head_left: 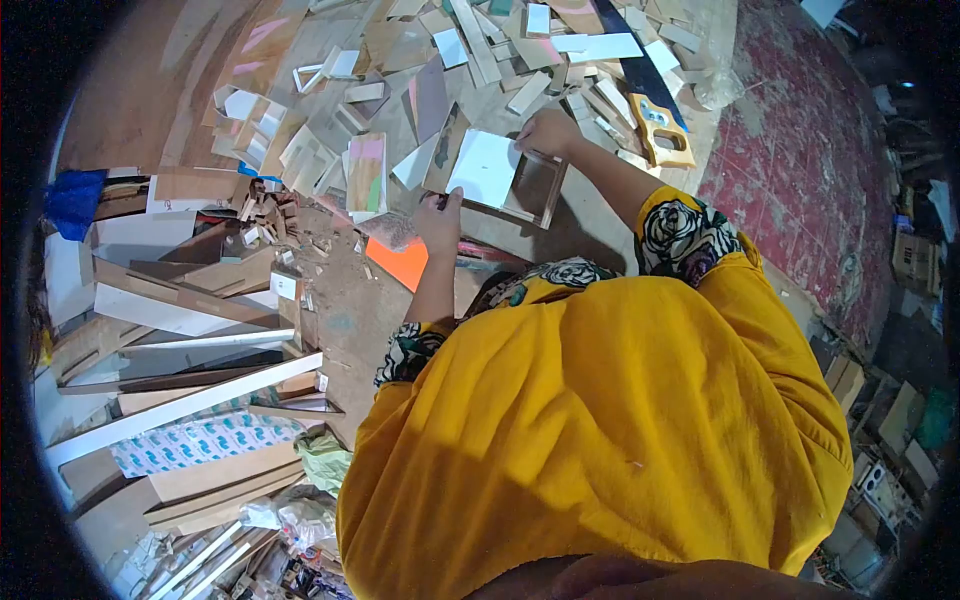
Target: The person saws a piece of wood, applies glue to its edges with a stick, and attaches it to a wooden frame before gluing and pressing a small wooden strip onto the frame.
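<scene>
A flat white square panel (484, 168) lies over the left part of a small open wooden frame (546, 196), whose brown inside shows on the right. My left hand (438, 218) is closed at the panel's lower left corner, thumb along its edge, with a small dark spot showing between the fingers. At the upper right corner, my right hand (550, 134) has its fingers closed on the panel's edge, right beside the frame. A brown board (445, 150) stands along the panel's left side. The undersides of both pieces are hidden.
A handsaw with a yellow handle (662, 132) lies to the right, among many wood offcuts (530, 92) across the work surface. An orange sheet (398, 262) lies near my left forearm. Stacked boards (190, 310) fill the left side; a dusty red floor (790, 170) is at right.
</scene>
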{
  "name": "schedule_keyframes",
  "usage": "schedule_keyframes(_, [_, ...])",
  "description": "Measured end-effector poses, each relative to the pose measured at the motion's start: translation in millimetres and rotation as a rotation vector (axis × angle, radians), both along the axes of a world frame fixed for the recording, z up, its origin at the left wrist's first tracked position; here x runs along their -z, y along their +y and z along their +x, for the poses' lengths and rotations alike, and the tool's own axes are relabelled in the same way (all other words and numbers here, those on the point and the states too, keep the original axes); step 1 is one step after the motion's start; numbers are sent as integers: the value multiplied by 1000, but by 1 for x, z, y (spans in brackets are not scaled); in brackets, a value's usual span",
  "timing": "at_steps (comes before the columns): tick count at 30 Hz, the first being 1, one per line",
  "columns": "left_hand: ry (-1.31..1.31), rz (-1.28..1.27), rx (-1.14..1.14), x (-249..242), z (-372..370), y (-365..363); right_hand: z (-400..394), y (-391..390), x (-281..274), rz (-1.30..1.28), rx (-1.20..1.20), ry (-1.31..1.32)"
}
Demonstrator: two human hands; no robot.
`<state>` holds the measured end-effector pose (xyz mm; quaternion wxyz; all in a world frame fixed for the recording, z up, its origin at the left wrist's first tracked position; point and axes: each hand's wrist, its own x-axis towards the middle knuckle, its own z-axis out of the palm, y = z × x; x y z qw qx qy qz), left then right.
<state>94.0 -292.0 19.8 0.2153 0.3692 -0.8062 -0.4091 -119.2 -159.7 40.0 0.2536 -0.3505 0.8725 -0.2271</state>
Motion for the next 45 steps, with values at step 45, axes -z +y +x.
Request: schedule_keyframes(45, [173, 480, 81, 9, 6, -20, 37, 85, -19, -329, 515, -120])
